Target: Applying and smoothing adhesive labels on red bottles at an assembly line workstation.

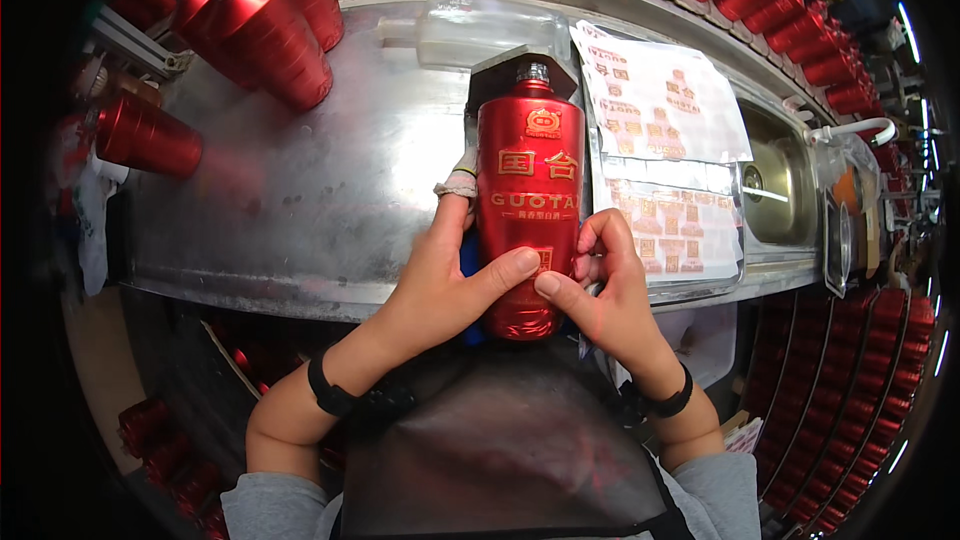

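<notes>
A glossy red bottle (530,180) with gold lettering and a gold emblem leans in front of me, its neck pointing away. Its upper part lies against a dark angular stand (487,79). My left hand (445,265) is closed round the bottle's left side, with the thumb pressed on the lower front by a small square gold label (541,258). Tape wraps one of its fingers. My right hand (615,285) grips the lower right side, its fingers curled and its thumb tip touching the front just under that label. The fingers behind the bottle are hidden.
Sheets of gold decals (660,100) lie right of the bottle, beside a sink (775,180) with a white tap (860,130). A clear glass bottle (490,28) lies behind the stand. Red bottles (270,40) stand at the left of the metal table (300,210); more line the far edge.
</notes>
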A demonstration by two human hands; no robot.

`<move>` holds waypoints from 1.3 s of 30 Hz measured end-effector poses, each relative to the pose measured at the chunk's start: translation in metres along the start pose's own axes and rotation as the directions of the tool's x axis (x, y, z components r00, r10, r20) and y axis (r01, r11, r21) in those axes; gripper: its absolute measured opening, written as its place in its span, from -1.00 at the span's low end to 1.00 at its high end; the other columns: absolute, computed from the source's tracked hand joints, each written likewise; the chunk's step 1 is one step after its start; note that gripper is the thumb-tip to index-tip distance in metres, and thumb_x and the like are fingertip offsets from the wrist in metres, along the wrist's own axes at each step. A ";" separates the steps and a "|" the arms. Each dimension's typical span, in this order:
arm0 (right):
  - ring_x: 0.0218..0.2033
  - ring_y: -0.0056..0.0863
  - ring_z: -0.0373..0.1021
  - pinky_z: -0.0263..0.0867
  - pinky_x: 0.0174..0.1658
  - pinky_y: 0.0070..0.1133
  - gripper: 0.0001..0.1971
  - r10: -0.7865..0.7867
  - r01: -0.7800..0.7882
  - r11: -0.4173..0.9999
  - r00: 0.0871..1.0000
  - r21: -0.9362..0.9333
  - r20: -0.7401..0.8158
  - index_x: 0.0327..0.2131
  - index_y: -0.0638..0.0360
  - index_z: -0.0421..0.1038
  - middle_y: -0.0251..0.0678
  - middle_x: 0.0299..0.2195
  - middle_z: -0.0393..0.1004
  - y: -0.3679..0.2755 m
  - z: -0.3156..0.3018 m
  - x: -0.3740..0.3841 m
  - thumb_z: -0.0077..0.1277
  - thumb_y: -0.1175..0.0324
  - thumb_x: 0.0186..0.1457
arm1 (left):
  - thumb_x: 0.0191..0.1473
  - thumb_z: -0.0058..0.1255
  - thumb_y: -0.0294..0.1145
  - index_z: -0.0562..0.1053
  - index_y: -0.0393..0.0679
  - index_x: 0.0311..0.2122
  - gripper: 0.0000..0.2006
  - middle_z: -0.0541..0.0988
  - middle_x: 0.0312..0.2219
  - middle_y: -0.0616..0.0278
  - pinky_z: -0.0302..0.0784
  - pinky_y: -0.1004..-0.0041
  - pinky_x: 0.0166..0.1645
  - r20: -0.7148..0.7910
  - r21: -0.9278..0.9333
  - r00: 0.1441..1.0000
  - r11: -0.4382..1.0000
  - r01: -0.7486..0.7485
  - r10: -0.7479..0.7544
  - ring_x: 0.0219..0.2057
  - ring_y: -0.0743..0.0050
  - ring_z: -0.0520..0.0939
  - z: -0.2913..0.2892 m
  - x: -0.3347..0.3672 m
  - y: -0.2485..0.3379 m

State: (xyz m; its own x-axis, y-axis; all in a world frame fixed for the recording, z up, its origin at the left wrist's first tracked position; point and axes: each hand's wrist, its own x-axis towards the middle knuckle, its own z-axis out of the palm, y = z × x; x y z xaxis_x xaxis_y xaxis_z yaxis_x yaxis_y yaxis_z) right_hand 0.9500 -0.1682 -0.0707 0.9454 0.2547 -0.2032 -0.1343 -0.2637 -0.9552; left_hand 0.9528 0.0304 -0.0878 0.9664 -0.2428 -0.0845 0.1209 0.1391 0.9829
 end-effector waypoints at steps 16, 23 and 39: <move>-0.54 -0.86 0.10 0.07 -0.51 -0.79 -0.64 0.038 -0.032 0.997 0.996 0.070 -0.078 -0.45 0.12 0.16 -0.56 -0.55 0.21 0.002 0.004 0.013 0.24 0.32 0.07 | 0.09 0.19 -0.26 -0.01 -0.28 0.29 -0.20 0.36 0.09 0.02 0.26 0.33 0.22 -0.037 -0.050 0.999 0.999 -0.022 0.020 0.13 0.34 0.39 0.004 0.001 -0.001; -0.53 -0.92 0.14 0.06 -0.49 -0.85 -0.63 0.101 -0.103 0.994 0.993 0.036 0.053 -0.34 0.09 0.17 -0.57 -0.53 0.26 0.006 -0.006 -0.006 0.27 0.36 0.03 | 0.06 0.22 -0.27 -0.12 -0.33 0.35 -0.08 0.19 0.23 -0.06 0.08 0.31 0.32 0.053 0.130 0.995 0.987 -0.095 0.089 0.28 0.21 0.21 -0.010 -0.012 -0.010; -0.53 -0.92 0.13 0.09 -0.46 -0.85 -0.68 0.149 -0.164 0.965 0.985 0.207 0.089 -0.36 0.10 0.26 -0.58 -0.48 0.27 0.016 -0.018 -0.004 0.29 0.40 -0.01 | 0.04 0.25 -0.25 -0.15 -0.34 0.36 -0.03 0.09 0.29 -0.06 -0.05 0.31 0.37 0.127 0.086 0.990 0.993 -0.075 0.064 0.34 0.18 0.09 -0.015 -0.012 -0.010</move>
State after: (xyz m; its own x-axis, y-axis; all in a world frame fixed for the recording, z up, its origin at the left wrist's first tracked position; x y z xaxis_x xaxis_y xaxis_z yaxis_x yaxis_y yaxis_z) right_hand 0.9492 -0.1899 -0.0809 0.8848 0.2944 -0.3613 -0.3461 -0.1041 -0.9324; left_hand 0.9434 0.0459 -0.0993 0.9356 -0.3531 0.0001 0.0277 0.0735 0.9969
